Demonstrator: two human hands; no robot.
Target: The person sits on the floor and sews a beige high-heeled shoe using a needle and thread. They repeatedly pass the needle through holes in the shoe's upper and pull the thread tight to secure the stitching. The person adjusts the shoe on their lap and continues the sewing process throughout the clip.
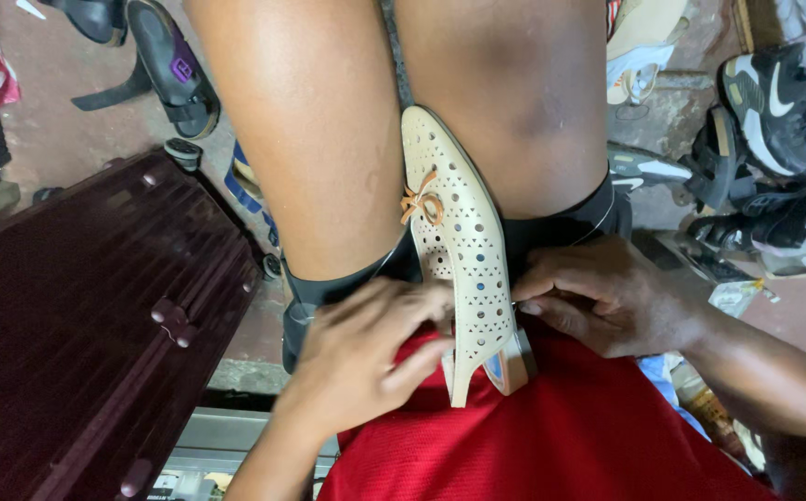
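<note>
A beige perforated flat shoe [463, 246] with a small orange bow is wedged upright between my knees, toe pointing away. My left hand [366, 353] rests against the shoe's left side near the heel, fingers curled on its edge. My right hand [607, 297] pinches at the right edge of the shoe near the heel; what it pinches is too small to make out. A red shirt [551, 436] fills the bottom of the view.
A dark maroon suitcase [88, 325] lies at the left. Black sandals [157, 65] sit on the floor at the top left. Several sneakers and sandals [765, 148] are piled at the right. The floor is reddish concrete.
</note>
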